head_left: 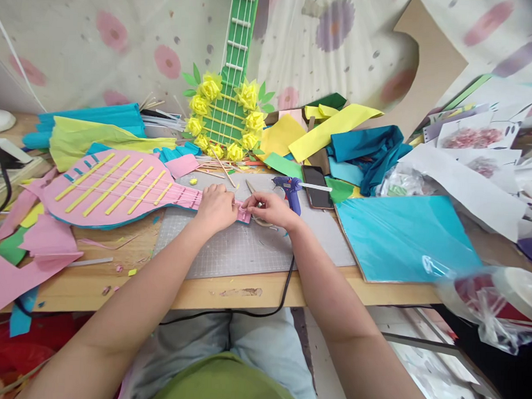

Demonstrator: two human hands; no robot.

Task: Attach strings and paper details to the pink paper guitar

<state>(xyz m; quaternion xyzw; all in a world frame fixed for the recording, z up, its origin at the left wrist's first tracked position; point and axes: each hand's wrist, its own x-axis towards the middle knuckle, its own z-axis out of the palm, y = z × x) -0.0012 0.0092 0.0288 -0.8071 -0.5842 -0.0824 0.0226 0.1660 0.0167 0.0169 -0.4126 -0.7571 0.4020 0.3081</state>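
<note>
A pink paper lute [109, 185] with blue edging, yellow strips and thin white strings lies on the table, its neck pointing right. My left hand [217, 208] is closed over the neck near its end, fingers curled and pressed down on it. At the tip of the neck, my right hand [272, 209] pinches with thumb and forefinger, close against the left fingertips. Whatever sits in that pinch is too small to make out. A purple glue gun [289, 190] with a white glue stick lies just beyond my right hand. Scissors [262, 221] lie partly hidden under that hand.
A grey cutting mat [246, 252] lies under the work. Behind stands a green paper guitar [227, 114] with yellow flowers. A phone [317, 188], a blue sheet [404, 239] and teal paper [367, 153] are to the right. Pink scraps [46, 244] lie left. A black cable [287, 284] hangs over the front edge.
</note>
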